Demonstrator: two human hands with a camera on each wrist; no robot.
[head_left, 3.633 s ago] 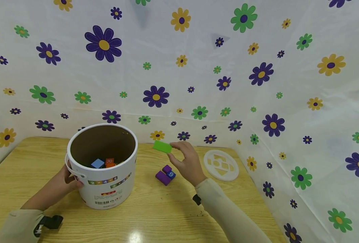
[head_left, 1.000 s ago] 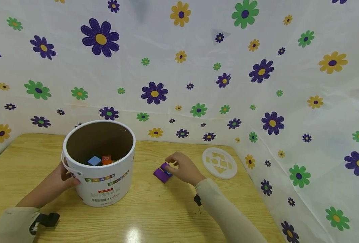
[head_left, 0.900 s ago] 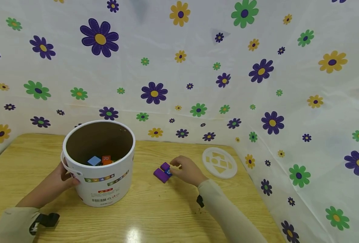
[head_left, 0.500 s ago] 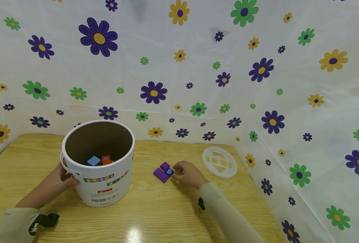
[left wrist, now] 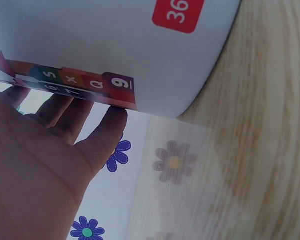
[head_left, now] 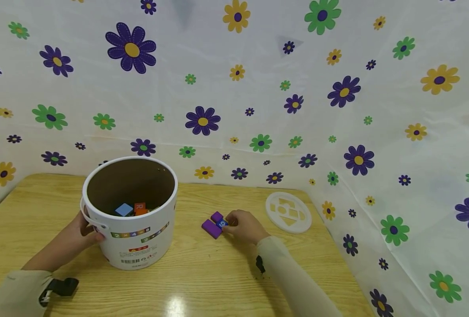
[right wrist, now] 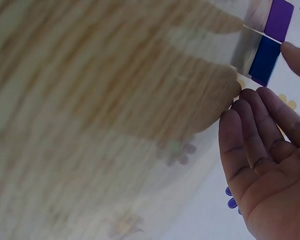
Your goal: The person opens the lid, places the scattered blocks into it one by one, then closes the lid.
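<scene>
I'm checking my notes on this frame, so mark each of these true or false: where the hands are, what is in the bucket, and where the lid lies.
1. The left hand rests against the white bucket. True.
2. The bucket is empty. False: blocks lie inside.
3. The right hand is at the blue block. True.
4. The white lid sits on the bucket. False: it lies on the table.

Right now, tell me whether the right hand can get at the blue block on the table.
Probably yes: the right hand is already at the blue block, with bare table around and nothing between them.
</scene>
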